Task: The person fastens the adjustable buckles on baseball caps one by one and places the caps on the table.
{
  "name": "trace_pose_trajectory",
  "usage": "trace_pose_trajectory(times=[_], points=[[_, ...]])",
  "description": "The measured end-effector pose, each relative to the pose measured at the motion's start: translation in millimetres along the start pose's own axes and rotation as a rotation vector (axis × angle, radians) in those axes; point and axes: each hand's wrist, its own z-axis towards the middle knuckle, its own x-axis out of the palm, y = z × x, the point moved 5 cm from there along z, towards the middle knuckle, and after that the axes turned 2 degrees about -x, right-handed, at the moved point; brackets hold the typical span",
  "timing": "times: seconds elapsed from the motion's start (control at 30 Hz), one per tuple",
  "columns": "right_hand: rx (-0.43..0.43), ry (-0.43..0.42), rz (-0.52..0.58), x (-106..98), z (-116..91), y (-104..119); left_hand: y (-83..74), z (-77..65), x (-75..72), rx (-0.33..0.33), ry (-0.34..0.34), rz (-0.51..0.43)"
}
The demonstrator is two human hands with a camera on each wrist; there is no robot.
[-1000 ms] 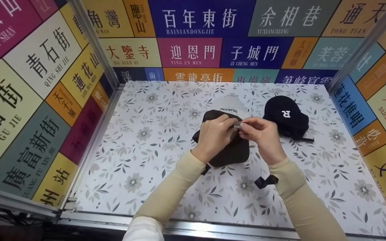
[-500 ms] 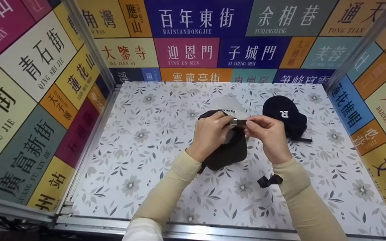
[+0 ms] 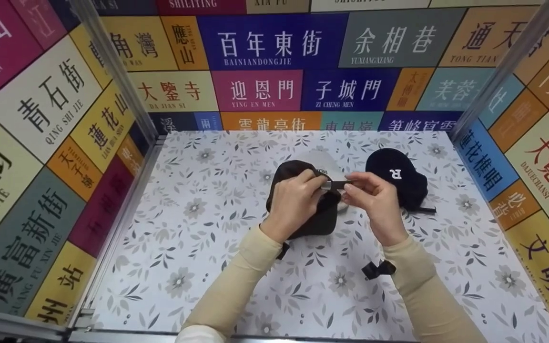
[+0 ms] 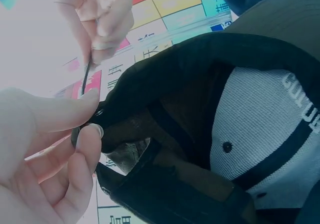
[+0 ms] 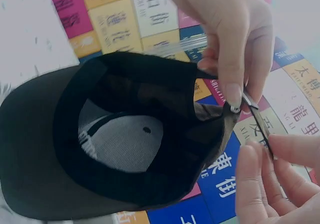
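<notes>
A dark brown baseball cap (image 3: 320, 223) is held up off the table, its light-lined inside (image 4: 250, 119) showing in the left wrist view. My left hand (image 3: 296, 202) pinches the back of the cap by the metal buckle (image 5: 250, 102) between thumb and fingers. From that buckle a thin dark strap (image 3: 337, 185) runs across to my right hand (image 3: 380, 205). Thumb and fingertips of the right hand pinch the strap's free end. Between the two hands the strap (image 5: 262, 128) looks straight. My left hand hides part of the cap in the head view.
Behind the brown cap lies a white cap (image 3: 320, 159), partly covered by it. A navy cap (image 3: 391, 174) with a white letter R sits to its right. Panels with printed signs (image 3: 274, 40) wall the flower-patterned table (image 3: 184, 257) at the back and sides.
My right hand has drawn slightly away from the left, and more of the strap shows between them. The brown cap has tilted a little. The head view has shifted upward.
</notes>
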Motion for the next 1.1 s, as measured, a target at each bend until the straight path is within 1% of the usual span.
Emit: trace_pose_trajectory(times=[0.13,0.23,0.33,0.43,0.53,0.83,1.1], points=[[0.015,0.042,-0.060,6,0,-2,-3.7,-2.7,1.2,0.016,-0.005,-0.008],[0.022,0.067,-0.077,12,-1,-4,-6.8,-5.8,1.6,0.030,-0.002,0.000],[0.016,0.048,-0.075,15,-2,-6,-7.9,-6.7,2.3,0.031,0.001,0.016],[-0.011,0.010,-0.062,15,-3,-4,-7.6,-6.4,2.1,0.027,-0.001,0.024],[-0.034,-0.010,-0.062,15,-3,-4,-7.7,-6.5,1.0,0.024,-0.004,0.025],[-0.055,-0.020,-0.079,11,-7,-3,-7.6,-9.5,-1.9,0.022,-0.009,0.008],[-0.089,-0.018,-0.061,5,-7,4,-6.7,-10.3,-4.6,0.024,-0.012,0.005]])
